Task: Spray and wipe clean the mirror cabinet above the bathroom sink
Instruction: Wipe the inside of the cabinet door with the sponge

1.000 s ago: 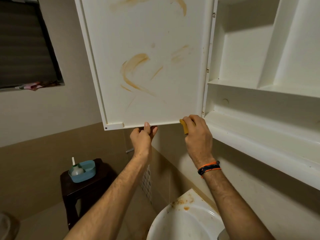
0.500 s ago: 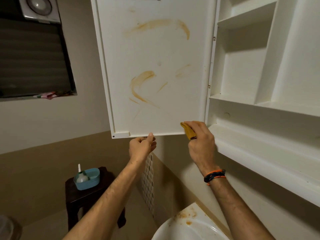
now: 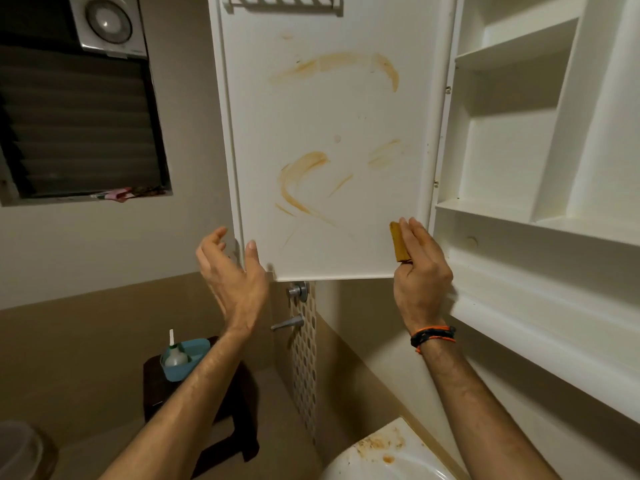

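The white cabinet door (image 3: 346,126) hangs open and shows its inner face, marked with several orange-brown smears (image 3: 298,181). My right hand (image 3: 420,271) presses a yellow sponge (image 3: 398,242) flat against the door's lower right corner. My left hand (image 3: 232,271) is at the door's lower left corner, with the thumb on the inner face and the fingers spread past the outer edge. The open cabinet body (image 3: 540,174) with its white shelves stands to the right.
A stained white sink (image 3: 384,455) lies below. A dark stool (image 3: 204,403) at lower left carries a blue tub (image 3: 188,358) with a white bottle in it. Wall taps (image 3: 294,306) sit under the door. A louvred window (image 3: 76,126) and a fan are at upper left.
The view has tilted upward. My left hand let go of the door's bottom edge, slid to its left corner and opened. My right hand rose with the sponge onto the door's inner face.
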`<state>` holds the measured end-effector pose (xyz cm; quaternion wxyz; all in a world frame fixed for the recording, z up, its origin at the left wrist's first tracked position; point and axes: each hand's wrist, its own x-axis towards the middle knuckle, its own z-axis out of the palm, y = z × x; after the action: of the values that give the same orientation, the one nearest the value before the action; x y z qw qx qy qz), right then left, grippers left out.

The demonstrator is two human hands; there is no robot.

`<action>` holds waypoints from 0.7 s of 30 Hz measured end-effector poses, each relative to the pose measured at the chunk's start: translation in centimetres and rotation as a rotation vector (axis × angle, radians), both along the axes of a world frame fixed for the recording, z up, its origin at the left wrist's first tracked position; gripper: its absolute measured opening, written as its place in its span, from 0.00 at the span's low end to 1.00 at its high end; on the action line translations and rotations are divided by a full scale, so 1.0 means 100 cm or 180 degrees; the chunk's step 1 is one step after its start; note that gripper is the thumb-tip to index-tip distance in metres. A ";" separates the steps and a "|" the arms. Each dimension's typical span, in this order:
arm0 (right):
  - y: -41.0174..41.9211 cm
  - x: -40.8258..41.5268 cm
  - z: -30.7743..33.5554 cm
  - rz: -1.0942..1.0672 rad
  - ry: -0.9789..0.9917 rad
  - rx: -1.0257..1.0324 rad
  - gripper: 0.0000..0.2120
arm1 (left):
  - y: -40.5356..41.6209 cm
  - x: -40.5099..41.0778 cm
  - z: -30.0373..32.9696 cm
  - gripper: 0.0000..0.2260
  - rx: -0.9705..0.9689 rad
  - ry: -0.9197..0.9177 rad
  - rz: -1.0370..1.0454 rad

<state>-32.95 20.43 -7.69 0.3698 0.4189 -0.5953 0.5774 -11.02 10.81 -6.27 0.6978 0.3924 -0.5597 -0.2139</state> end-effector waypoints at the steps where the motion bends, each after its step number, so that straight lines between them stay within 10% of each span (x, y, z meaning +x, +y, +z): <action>1: -0.004 0.002 -0.002 -0.0008 0.0000 0.0059 0.34 | -0.005 0.001 0.002 0.20 0.0017 -0.0073 -0.0131; 21: -0.059 0.024 -0.029 -0.0357 -0.0228 0.0389 0.28 | -0.056 0.006 -0.004 0.12 -0.0231 0.0523 -0.1460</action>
<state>-30.60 14.54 -10.58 0.3538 0.3858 -0.6648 0.5329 -10.47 5.18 -6.71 0.6878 0.2110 -0.5828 -0.3777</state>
